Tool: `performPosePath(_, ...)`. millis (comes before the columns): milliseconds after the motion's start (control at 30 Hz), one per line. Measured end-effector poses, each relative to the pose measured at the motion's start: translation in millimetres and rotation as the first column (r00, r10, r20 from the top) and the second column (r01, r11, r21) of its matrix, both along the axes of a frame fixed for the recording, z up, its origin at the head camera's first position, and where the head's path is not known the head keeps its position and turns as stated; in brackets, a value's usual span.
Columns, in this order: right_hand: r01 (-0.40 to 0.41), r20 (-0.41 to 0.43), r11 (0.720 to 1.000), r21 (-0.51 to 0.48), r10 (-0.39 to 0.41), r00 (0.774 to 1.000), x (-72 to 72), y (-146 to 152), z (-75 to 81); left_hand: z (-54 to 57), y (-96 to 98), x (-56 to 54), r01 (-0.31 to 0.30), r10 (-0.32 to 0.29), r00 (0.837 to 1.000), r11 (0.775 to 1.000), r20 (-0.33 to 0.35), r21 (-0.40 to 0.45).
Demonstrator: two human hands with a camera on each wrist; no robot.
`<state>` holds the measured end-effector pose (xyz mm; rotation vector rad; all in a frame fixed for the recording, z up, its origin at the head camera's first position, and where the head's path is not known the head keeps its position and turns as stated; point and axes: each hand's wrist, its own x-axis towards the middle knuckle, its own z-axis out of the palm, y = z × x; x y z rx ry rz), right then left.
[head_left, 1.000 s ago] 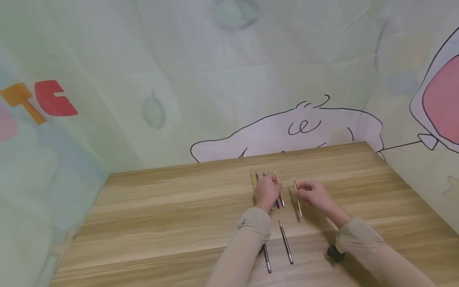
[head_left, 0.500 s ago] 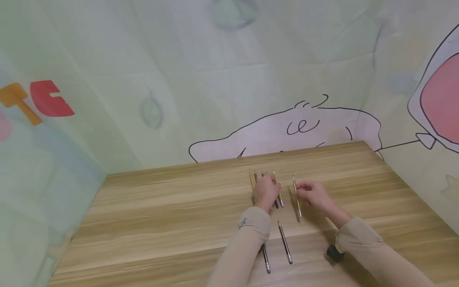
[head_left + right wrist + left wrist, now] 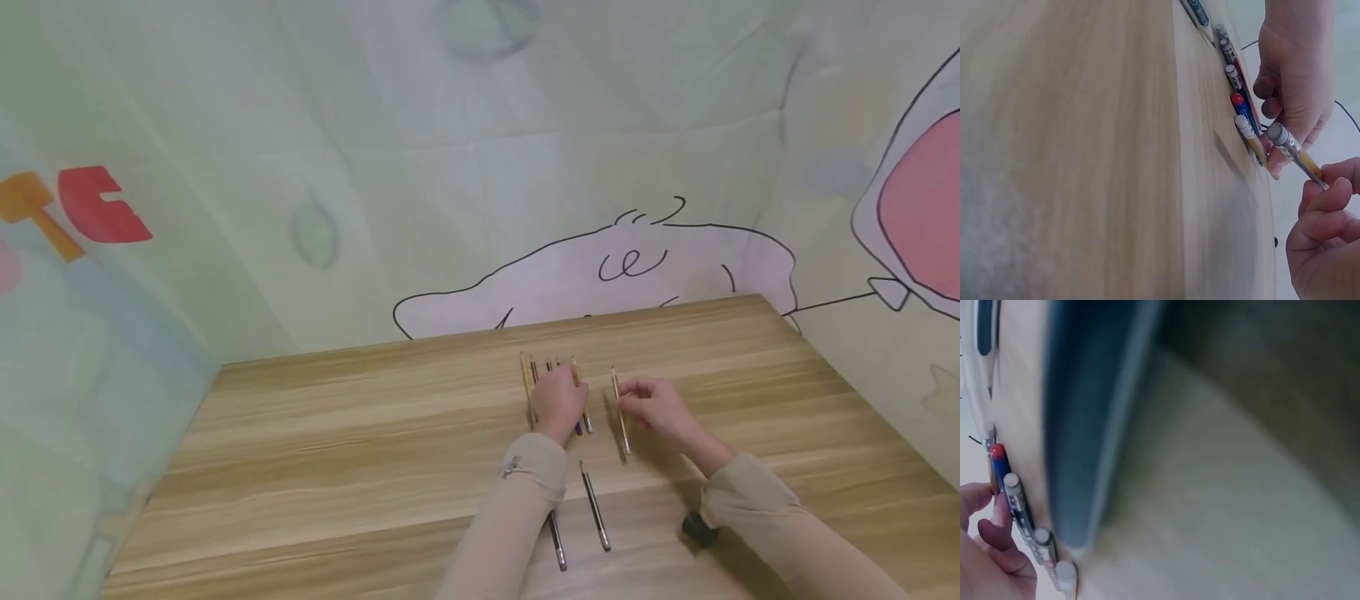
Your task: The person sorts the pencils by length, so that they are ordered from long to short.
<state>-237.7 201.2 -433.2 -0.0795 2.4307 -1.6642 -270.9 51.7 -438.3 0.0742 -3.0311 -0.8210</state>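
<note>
My right hand (image 3: pixel 660 412) pinches a yellow pencil (image 3: pixel 624 433) by its middle, between thumb and fingertips; its shadow falls on the table beside it. To the left, my left hand (image 3: pixel 558 400) lies over a row of pencils and hides their middles. Thumb and fingertip of that hand pinch the row's rightmost yellow pencil (image 3: pixel 1250 134). Beside this one is a blue pencil with a red end (image 3: pixel 1241 107), then several pencils with pale eraser ends. Another yellow pencil (image 3: pixel 526 372) forms the row's left edge.
Two dark pencils, one (image 3: pixel 596 508) nearer the middle and one (image 3: pixel 557 542) partly under the left sleeve, lie on the wooden table (image 3: pixel 337 467) closer to me. A black round object (image 3: pixel 700 529) sits at the right cuff. A printed cloth (image 3: pixel 375 208) hangs behind the table.
Both hands stay almost still, the right with its pencil and the left over the row. The view shifts slightly.
</note>
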Motion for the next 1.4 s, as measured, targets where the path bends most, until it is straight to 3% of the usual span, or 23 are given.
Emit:
performPosePath(367,-0.012,-0.017,1.000,-0.006,0.011,1.000,-1.2,0,-1.2,-2.3,2.8,-2.2,0.020,-0.022,0.999,0.998,-0.028,-0.066)
performPosePath(500,-0.009,-0.021,1.000,-0.004,0.009,1.000,-1.2,2,-1.3,-1.5,4.3,-1.6,0.128,-0.134,0.990,0.984,-0.040,-0.124)
performPosePath(600,-0.004,-0.016,1.000,0.000,0.004,1.000,-0.6,2,-0.3,-2.3,5.6,-0.5,0.223,-0.236,0.971,0.958,-0.049,-0.182)
performPosePath(733,0.000,-0.012,1.000,0.004,0.000,1.000,0.2,3,1.1,-2.8,7.9,1.5,0.286,-0.300,0.954,0.928,-0.025,-0.238)
performPosePath(900,0.010,-0.006,1.000,0.003,-0.010,1.000,0.4,5,1.1,-1.0,10.8,3.9,0.294,-0.306,0.952,0.922,-0.008,-0.253)
performPosePath(1167,0.017,-0.008,1.000,-0.007,-0.017,1.000,-0.1,5,-0.9,-2.4,12.5,5.5,0.317,-0.324,0.946,0.926,0.003,-0.205)
performPosePath(1400,0.021,-0.010,1.000,-0.015,-0.021,1.000,1.0,6,0.4,-2.1,8.1,6.2,0.329,-0.345,0.938,0.921,-0.044,-0.206)
